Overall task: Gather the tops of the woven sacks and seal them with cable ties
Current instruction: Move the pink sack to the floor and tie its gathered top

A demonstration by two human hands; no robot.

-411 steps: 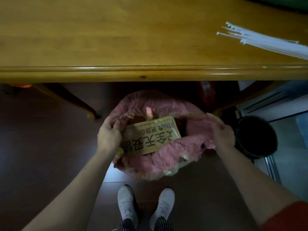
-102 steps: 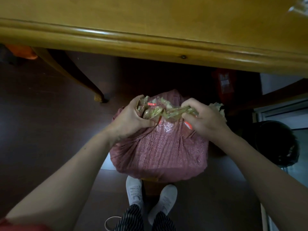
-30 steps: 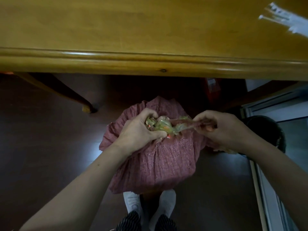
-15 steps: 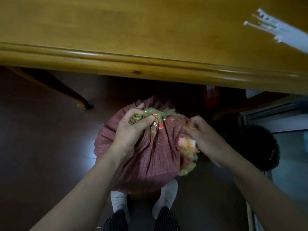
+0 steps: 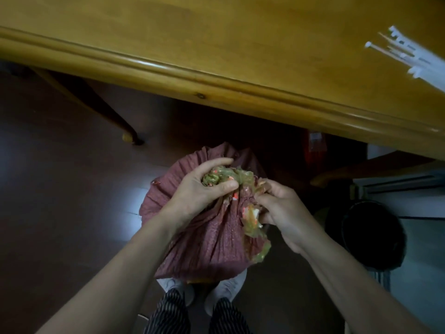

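The left hand (image 5: 199, 192) clamped its fingers round the top of the sack (image 5: 207, 239). At three o'clock the right hand (image 5: 283, 213) pinched a loose fold

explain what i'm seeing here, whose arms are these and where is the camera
There is no machine here: these are a person's two bare arms, filmed by one wide-angle camera worn on the head, looking forward and down. The left hand grips the bunched greenish top of a reddish woven sack down near the floor. The right hand pinches a loose flap of that top. Above is a wooden table, with white cable ties lying on it at the right, untouched. No tie shows on the sack yet.
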